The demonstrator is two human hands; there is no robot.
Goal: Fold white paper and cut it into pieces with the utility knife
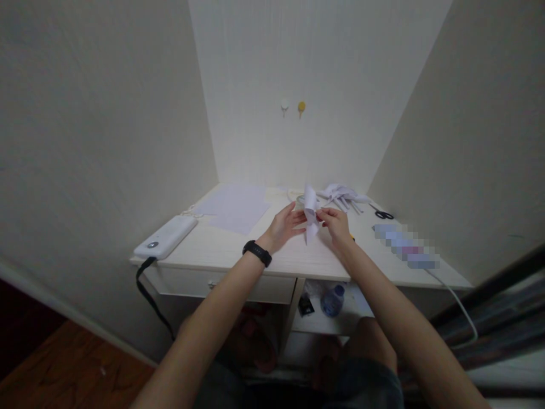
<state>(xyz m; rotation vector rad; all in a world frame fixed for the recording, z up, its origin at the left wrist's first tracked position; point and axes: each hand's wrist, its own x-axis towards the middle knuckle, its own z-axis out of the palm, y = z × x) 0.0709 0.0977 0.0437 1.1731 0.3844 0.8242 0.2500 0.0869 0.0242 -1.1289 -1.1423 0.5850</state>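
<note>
Just above the middle of the frame, both hands meet over a white desk (238, 255) and pinch a folded piece of white paper (310, 211) between them. The left hand (284, 225), with a black wristband (257, 253) on its wrist, grips the paper's left edge with thumb and fingertips closed on it; the right hand (336, 222) does the same on the right edge, fingers curled and pressed against the sheet. The paper stands roughly upright, lifted a little off the desktop, with one pointed end rising above the hands and another tapering down below them. To the left of the hands a flat sheet of pale paper (238, 207) lies on the desk, and farther left, at the desk's edge, sits a white power bank (166, 237) with a black strap (147, 289) hanging down from it. Behind the right hand lies a pile of folded white paper pieces (343, 196), and to its right a pair of black-handled scissors (383, 214). A white cable (462, 307) trails off the desk's right edge. Below the desktop, on a shelf in the lower middle of the frame, a plastic bottle with a blue cap (332, 300) is visible. Two small hooks (293, 106), one white and one yellow, are on the back wall at upper centre.
</note>
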